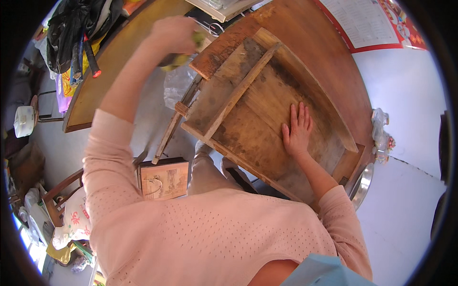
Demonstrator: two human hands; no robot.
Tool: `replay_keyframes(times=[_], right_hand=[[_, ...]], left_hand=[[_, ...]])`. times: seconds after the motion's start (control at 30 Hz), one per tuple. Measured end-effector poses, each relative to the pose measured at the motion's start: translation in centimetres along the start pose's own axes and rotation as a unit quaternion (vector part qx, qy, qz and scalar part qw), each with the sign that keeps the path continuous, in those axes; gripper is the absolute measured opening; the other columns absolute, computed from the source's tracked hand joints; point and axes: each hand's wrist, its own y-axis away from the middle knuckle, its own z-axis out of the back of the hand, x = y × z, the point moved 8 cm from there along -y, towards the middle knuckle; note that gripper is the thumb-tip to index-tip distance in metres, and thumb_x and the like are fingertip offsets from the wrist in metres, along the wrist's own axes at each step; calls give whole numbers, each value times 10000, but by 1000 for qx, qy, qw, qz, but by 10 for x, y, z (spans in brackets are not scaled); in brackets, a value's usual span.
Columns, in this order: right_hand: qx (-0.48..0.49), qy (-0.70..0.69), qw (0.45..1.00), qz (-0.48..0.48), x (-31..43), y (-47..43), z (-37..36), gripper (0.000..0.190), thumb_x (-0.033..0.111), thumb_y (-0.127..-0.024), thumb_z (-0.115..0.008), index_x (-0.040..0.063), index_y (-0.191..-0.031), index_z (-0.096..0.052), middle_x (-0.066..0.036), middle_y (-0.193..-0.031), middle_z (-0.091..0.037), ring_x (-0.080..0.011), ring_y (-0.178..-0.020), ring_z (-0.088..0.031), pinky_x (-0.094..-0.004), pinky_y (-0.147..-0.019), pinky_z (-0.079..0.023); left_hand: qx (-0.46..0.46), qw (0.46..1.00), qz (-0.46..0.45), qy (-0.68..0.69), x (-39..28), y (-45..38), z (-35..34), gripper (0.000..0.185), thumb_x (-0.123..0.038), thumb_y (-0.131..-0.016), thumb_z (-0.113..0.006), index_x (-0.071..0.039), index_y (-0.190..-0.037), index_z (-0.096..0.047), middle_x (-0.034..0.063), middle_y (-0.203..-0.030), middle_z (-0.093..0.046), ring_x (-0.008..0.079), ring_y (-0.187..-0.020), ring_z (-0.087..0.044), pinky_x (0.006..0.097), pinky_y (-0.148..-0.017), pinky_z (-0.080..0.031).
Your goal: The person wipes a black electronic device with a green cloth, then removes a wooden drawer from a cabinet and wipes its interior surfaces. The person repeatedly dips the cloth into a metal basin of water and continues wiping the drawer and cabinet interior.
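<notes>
An old wooden panel [250, 125] with raised edge boards and a crossbar [243, 91] lies slanted in front of me, its surface stained dark in patches. My right hand [297, 134] rests flat on it, fingers spread, right of the crossbar. Up and to the left, my left hand [175, 34] is raised beyond the panel's far left corner. Its fingers are curled around a yellow-green and dark object [177, 61], too blurred to name. A worn wooden board edge [214, 59] shows close to that hand.
The brown tabletop [304, 39] extends behind the panel, with a red-bordered printed sheet [372, 25] beyond. A second table [107, 82] stands left, near black bags [68, 35]. A wooden strip [168, 137] slants beside my legs. A metal basin [363, 186] sits at right.
</notes>
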Motion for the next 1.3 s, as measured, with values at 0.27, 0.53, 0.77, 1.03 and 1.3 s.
replay_keyframes(times=[0.27, 0.53, 0.77, 1.03, 1.3], right_hand=[[1, 1, 1000, 11, 2, -3, -2, 616, 355, -891, -441, 111, -1437, -297, -138, -1518, -189, -348, -1386, -172, -484, -1108, -109], [11, 8, 1000, 1, 1, -3, 0, 624, 352, -884, -449, 95, -1432, -300, -150, -1514, -190, -352, -1386, -172, -485, -1107, -117], [9, 13, 1000, 18, 5, -8, 1, 625, 343, -875, -452, 90, -1428, -307, -155, -1512, -194, -353, -1386, -173, -488, -1108, -116], [23, -1, 1000, 9, 1, -6, -3, 633, 347, -874, -455, 88, -1430, -299, -160, -1512, -190, -360, -1388, -161, -488, -1108, -110], [28, -2, 1000, 14, 2, -5, -3, 638, 353, -887, -440, 70, -1436, -282, -174, -1514, -176, -370, -1390, -149, -500, -1107, -95]], left_hand=[[-199, 925, -163, 279, -116, -46, -74, 515, -233, -744, -666, -158, -1221, -488, 84, -1193, -551, 313, -1147, -476, 432, -958, -408], [-10, 997, -75, 22, -34, -15, -8, 299, -196, -641, -697, -137, -934, -678, 101, -891, -673, 297, -876, -653, 407, -764, -529], [-293, 868, -167, 364, -110, -41, -71, 381, -80, -739, -607, -114, -1118, -591, 139, -1009, -622, 340, -1022, -553, 409, -871, -448], [232, 881, -347, 223, -83, -15, -64, 398, -121, -624, -679, -7, -1003, -632, 143, -861, -655, 270, -812, -620, 366, -725, -486], [65, 838, -208, 501, -34, 34, -33, 311, -71, -672, -665, -31, -979, -639, 93, -771, -638, 263, -729, -598, 332, -715, -487]])
